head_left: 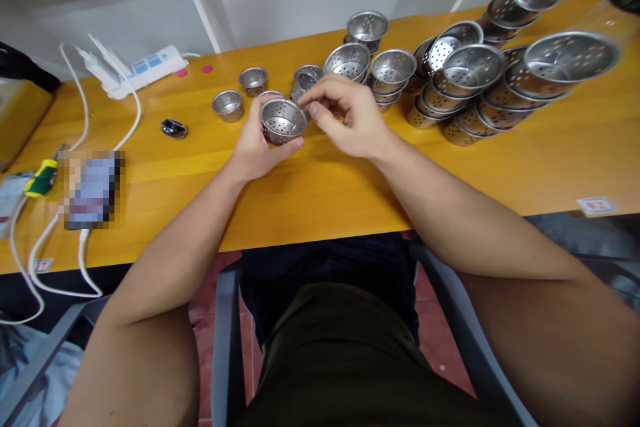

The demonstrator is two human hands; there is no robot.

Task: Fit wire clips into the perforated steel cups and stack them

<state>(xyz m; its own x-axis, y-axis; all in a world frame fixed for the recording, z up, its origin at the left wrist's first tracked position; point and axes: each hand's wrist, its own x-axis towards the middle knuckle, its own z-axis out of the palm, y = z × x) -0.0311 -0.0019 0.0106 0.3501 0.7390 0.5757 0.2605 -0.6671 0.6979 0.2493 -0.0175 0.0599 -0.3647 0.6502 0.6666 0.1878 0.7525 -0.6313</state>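
My left hand (pixel 255 147) is wrapped around a small perforated metal cup (pixel 283 121), its open mouth facing up and toward me. The thumb lies along the near side, the fingers behind. At the right rim of that cup is my right hand (pixel 350 113), fingers curled and thumb close to the index fingertip. Whatever the right fingertips hold, if anything, is too small to make out. Just behind the held cup, the rim of another cup (pixel 273 94) shows partly. Two loose cups, one nearer (pixel 228 107) and one farther (pixel 253 81), stand to the left.
Stacked perforated cups (pixel 470 73) crowd the right side, some leaning. Smaller stacks (pixel 393 72) stand behind my right hand. On the left lie a phone (pixel 93 190), white cables, a green-yellow screwdriver (pixel 42 178), a black shiny object (pixel 174 129) and a power strip (pixel 147 72).
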